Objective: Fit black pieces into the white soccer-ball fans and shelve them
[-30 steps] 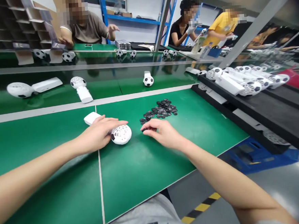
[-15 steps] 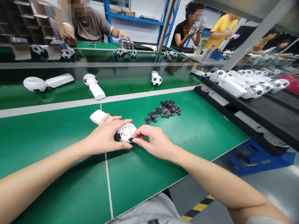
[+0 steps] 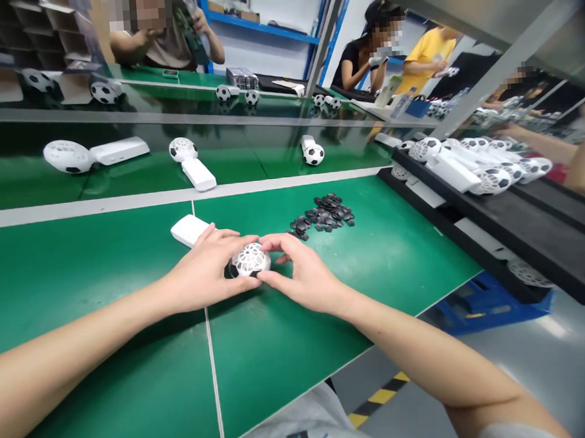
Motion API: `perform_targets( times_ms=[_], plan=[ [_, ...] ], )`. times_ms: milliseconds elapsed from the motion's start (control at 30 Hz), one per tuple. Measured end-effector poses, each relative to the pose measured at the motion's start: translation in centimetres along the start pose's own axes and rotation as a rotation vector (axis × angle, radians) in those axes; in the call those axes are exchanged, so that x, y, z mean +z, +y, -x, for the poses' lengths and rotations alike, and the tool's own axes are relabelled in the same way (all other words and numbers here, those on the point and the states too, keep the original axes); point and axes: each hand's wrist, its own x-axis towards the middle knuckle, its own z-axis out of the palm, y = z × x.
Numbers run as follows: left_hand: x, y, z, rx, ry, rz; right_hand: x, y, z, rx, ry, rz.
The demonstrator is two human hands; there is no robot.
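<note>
Low over the green worktable, a white handheld fan (image 3: 252,256) has a round, football-patterned head with an openwork grille and black patches. My left hand (image 3: 210,268) wraps the head from the left, thumb on the near side and fingers on the far side. It partly covers the fan's white handle (image 3: 189,230), which juts out to the far left. At the right rim, my right hand (image 3: 301,272) grips the head between thumb and fingertips. No loose piece shows in its fingers. Beyond the right hand lies a pile of small black patches (image 3: 329,212).
Several similar fans, one of them a fan (image 3: 192,162), lie on the green belt (image 3: 253,162) behind a pale strip. A black tray (image 3: 538,228) of fans stands at the right, above a blue crate (image 3: 479,306). Co-workers sit and stand across the line.
My right hand has gone from a fingertip pinch at the head's lower right edge to a wider grip on its right side. A co-worker opposite now holds up a dark green thing.
</note>
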Motion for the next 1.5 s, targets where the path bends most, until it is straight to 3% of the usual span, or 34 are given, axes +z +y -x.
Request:
perform_targets(
  times_ms=[200,400,533,600,700,800,900,1000,1133,1200,1300,1500],
  plan=[
    [-0.4,0.4,-0.7,-0.076,-0.024,0.08,0.0,0.1,-0.4,0.153,-0.035,-0.117],
    [-0.1,0.1,-0.8,-0.095,0.011,0.095,0.9,0.8,-0.2,0.066,0.035,-0.164],
    [-0.5,-1.0,-0.5,-0.032,-0.07,0.11,-1.3,3.2,-1.1,0.154,0.007,-0.177],
    [-0.7,-1.3,-0.2,-0.011,-0.09,0.098,-3.3,5.1,-1.5,0.205,0.114,-0.017],
    [-0.2,-0.8,0.5,-0.075,-0.028,0.046,-5.8,7.5,-1.7,0.225,0.239,0.276],
    [1.1,0.4,0.9,-0.164,0.077,-0.029,-6.4,8.4,-1.5,0.19,0.19,0.402],
    [1.9,1.1,0.7,-0.184,0.113,-0.06,-5.7,8.1,-1.4,0.108,0.121,0.564],
    [1.4,0.9,0.7,-0.152,0.039,-0.006,-5.1,7.5,-1.5,0.045,0.028,0.816],
    [-0.4,0.6,1.3,-0.064,-0.172,0.165,-5.3,7.5,-1.5,-0.027,-0.076,1.039],
    [-0.8,0.9,1.5,-0.077,-0.2,0.239,-5.5,7.5,-1.4,-0.019,-0.073,1.018],
    [-0.6,1.6,1.6,-0.096,-0.145,0.28,-5.7,6.4,-1.1,0.016,-0.042,0.828],
    [-0.3,1.8,1.7,-0.075,-0.152,0.252,-3.6,1.3,0.6,-0.07,-0.06,0.251]
  ],
)
